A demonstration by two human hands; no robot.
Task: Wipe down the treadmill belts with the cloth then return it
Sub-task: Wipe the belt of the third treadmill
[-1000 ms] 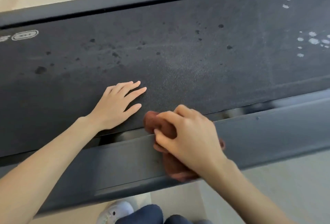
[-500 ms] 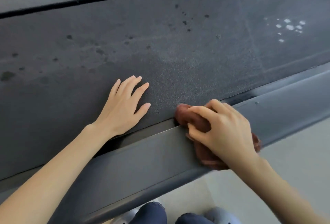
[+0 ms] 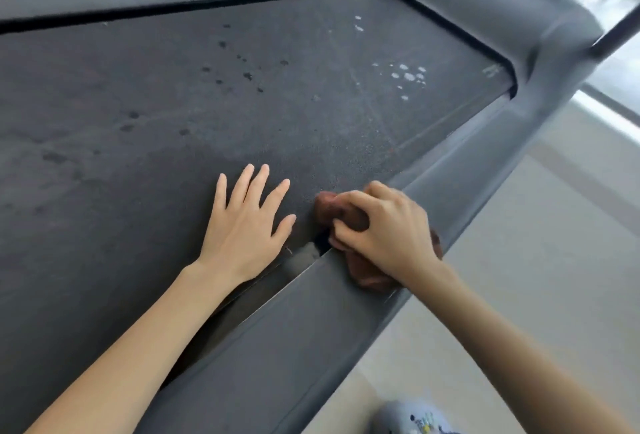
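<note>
- Left hand (image 3: 244, 222): flat on the treadmill belt (image 3: 207, 104) near its close edge, fingers straight and spread, holding nothing.
- Right hand (image 3: 384, 229): fingers curled round a bunched brown cloth (image 3: 327, 208), pressing it down.
- Cloth sits where the belt edge meets the side rail (image 3: 277, 340). One lump pokes out on the belt just beside the left thumb, and the rest lies under the palm on the rail.
- The hands are close together but not touching.
- There is a dark gap (image 3: 301, 257) between belt and rail, right below the left hand's heel, with the cloth at its far end.
- Dark spots (image 3: 246, 70) are scattered across the belt middle, beyond the left fingertips.
- White specks (image 3: 408, 75) are clustered further right on the belt, well apart from the cloth.
- A grey end cover (image 3: 485, 8) closes off the belt at top right.
- Pale floor (image 3: 519, 260) lies right of the rail, with a light shoe (image 3: 412, 418) at the bottom edge.
</note>
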